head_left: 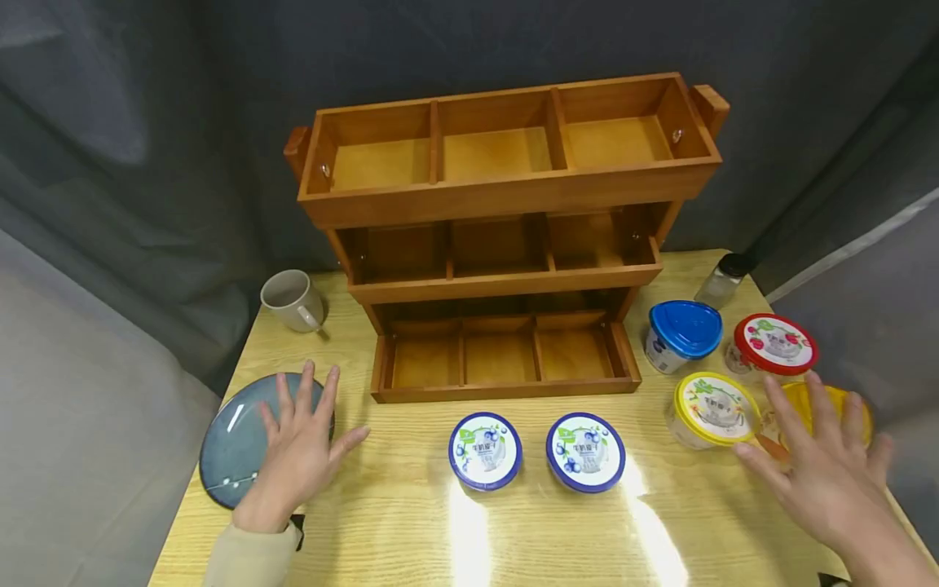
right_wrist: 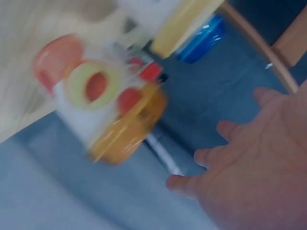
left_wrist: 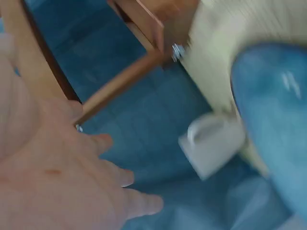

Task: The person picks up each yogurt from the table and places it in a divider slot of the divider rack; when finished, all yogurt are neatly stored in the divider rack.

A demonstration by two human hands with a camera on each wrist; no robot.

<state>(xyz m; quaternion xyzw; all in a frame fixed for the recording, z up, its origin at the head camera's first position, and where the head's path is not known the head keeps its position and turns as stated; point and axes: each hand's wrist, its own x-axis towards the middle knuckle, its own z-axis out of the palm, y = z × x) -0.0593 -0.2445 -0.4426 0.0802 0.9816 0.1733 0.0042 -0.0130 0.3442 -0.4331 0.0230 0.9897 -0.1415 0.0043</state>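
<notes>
Left edge of counter (head_left: 399, 530): round blue-grey plate (head_left: 236, 444), lying flat. Left hand (head_left: 295, 448), pale sleeve at the wrist, overlaps the plate's right side in the head view; fingers and thumb spread, nothing held. Left wrist view, blurred, shows the fingertips apart from the plate.

Back left corner: light grey mug (head_left: 292, 300), upright, handle toward the front.

Middle of back edge: wooden organizer (head_left: 506, 200), three stepped tiers, each split into three compartments by two dividers. The lowest tier rests on the counter.

In front of the organizer, between the hands: left purple-lidded tub (head_left: 486, 451) and right purple-lidded tub (head_left: 585, 452), blueberries on both lids, side by side with a gap.

Right of the organizer: blue-lidded tub (head_left: 685, 328). Nearer the front, yellow-lidded tub (head_left: 715, 409). Back right corner: clear jar (head_left: 719, 285), black lid. Toward the right edge: red-lidded tub (head_left: 778, 344); in front of it, orange-lidded tub (head_left: 802, 399), partly hidden behind fingers.

Right hand (head_left: 836, 483): fingers and thumb spread, nothing held. Its thumb tip lies near the yellow-lidded tub; contact there cannot be told. Right wrist view, blurred, shows the fingers apart from the orange-lidded tub.
</notes>
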